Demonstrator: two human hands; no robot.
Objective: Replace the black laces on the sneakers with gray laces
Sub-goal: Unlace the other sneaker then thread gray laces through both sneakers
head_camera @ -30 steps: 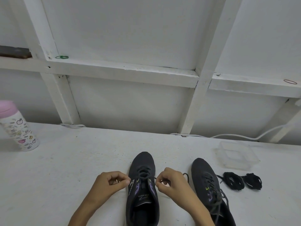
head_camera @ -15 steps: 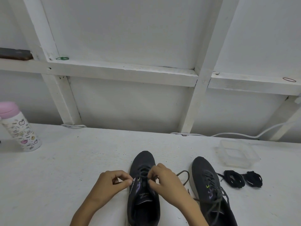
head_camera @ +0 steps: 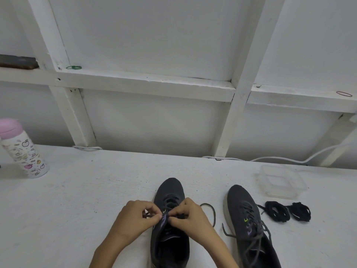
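Left hand (head_camera: 136,217): fingers curled, your thumb and forefinger pinching the gray lace (head_camera: 212,210).
Right hand (head_camera: 191,216): curled likewise, pinching just beside your other hand.
Forearms (head_camera: 108,248): both angle inward toward each other.

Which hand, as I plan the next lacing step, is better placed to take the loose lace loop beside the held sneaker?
Probably right: the lace loop lies just beside the right hand; the left hand sits across the sneaker, pinching lace.

left hand (head_camera: 135,219), right hand (head_camera: 190,217): pinch gray lace (head_camera: 214,214) over sneaker (head_camera: 170,190) | black laces (head_camera: 287,211): bundled
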